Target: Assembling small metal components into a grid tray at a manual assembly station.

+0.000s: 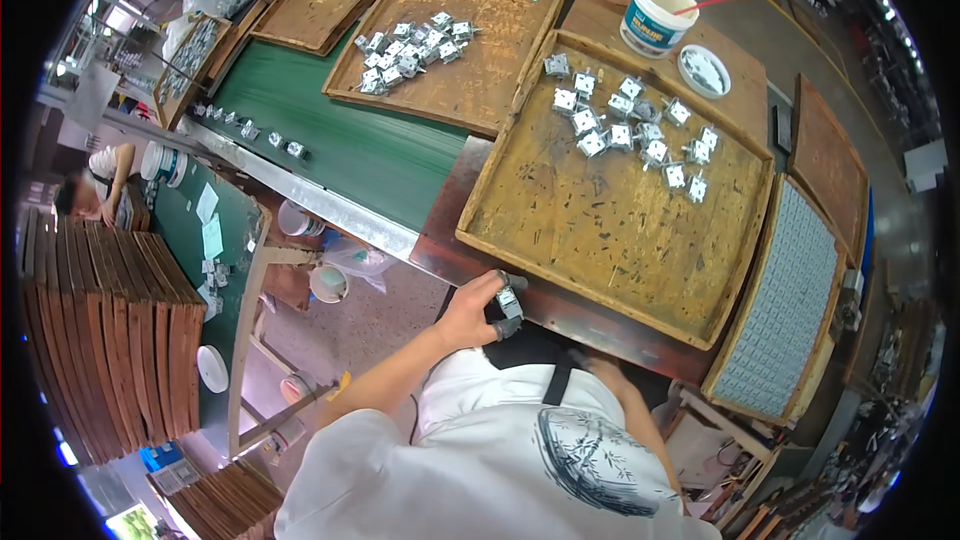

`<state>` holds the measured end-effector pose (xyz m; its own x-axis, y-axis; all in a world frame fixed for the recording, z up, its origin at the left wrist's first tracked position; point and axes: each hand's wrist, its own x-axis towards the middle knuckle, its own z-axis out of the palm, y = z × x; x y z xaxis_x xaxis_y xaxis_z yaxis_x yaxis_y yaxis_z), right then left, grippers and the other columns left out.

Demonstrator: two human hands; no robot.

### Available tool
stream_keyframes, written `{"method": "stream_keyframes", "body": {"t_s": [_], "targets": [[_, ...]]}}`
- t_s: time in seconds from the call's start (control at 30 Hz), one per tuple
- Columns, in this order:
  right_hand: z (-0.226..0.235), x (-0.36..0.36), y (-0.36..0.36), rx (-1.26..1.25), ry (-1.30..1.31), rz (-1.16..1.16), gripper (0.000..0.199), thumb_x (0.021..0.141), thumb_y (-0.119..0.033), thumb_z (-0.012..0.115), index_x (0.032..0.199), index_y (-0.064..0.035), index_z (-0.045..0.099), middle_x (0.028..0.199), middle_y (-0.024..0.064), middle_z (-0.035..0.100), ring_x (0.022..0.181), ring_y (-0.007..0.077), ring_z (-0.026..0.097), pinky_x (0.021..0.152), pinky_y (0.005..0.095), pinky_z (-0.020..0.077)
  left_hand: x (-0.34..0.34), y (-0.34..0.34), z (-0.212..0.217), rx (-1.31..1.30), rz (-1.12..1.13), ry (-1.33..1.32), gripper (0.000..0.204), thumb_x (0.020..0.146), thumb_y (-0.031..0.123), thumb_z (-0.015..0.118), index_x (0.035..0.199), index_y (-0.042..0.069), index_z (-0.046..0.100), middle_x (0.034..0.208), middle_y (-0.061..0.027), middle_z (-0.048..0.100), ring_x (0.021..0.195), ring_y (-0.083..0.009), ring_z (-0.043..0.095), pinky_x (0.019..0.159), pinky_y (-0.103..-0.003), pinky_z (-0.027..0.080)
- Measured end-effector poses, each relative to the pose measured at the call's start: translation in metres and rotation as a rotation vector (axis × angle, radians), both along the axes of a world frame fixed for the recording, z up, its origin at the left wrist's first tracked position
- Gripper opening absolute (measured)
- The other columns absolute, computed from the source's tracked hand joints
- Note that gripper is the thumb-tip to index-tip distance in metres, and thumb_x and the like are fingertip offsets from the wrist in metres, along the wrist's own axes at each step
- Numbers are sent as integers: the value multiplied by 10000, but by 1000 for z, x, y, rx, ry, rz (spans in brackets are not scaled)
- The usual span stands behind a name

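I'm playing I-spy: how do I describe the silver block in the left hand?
Find the big yellowish tray in front of the white shirt. Just below its near-left corner, the left hand grips the silver block. It's in fingers; the tray's blocks lie loose.

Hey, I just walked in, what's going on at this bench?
A person in a white T-shirt holds a small boxy metal part in the left hand, just off the near edge of a wooden tray with similar metal parts. The right hand is low by the table, its grip unclear. Another tray holds more.
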<state>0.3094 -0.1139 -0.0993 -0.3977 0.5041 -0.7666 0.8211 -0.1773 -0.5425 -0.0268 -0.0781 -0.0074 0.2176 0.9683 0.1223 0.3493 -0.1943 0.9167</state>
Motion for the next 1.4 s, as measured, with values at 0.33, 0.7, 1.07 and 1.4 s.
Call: {"method": "stream_keyframes", "body": {"t_s": [0.33, 0.7, 1.07, 1.4], "targets": [[-15, -35, 57, 268, -45, 276, 558, 931, -349, 534, 1434, -135, 423, 1455, 189, 415, 1320, 301, 397, 1124, 405, 271, 2, 4, -1, -123, -4, 43, 472, 696, 117, 725, 1138, 35, 581, 908, -154, 532, 849, -358, 563, 755, -382, 479], [8, -3, 71, -11, 46, 19, 527, 948, -336, 523, 1416, -109, 442, 1430, 181, 443, 1314, 296, 407, 1116, 390, 283, 9, 5, 22, -275, 27, 30, 534, 738, 160, 751, 1226, 32, 576, 1084, -127, 588, 964, -290, 597, 821, -340, 485], [26, 13, 1, -45, 24, -273, 499, 964, -323, 512, 1399, -83, 461, 1405, 172, 471, 1308, 290, 416, 1107, 375, 295, -5, -7, -3, -78, -14, 42, 525, 682, 146, 730, 1182, 57, 597, 916, -143, 550, 887, -355, 565, 796, -391, 476], [103, 43, -45, -25, 255, -391, 345, 955, -180, 571, 1263, -27, 593, 1227, 101, 606, 1160, 190, 519, 1004, 302, 385, 13, -16, -9, -17, 86, -16, 474, 729, 101, 700, 1188, 48, 596, 1037, -126, 568, 962, -288, 579, 845, -341, 470]]}}
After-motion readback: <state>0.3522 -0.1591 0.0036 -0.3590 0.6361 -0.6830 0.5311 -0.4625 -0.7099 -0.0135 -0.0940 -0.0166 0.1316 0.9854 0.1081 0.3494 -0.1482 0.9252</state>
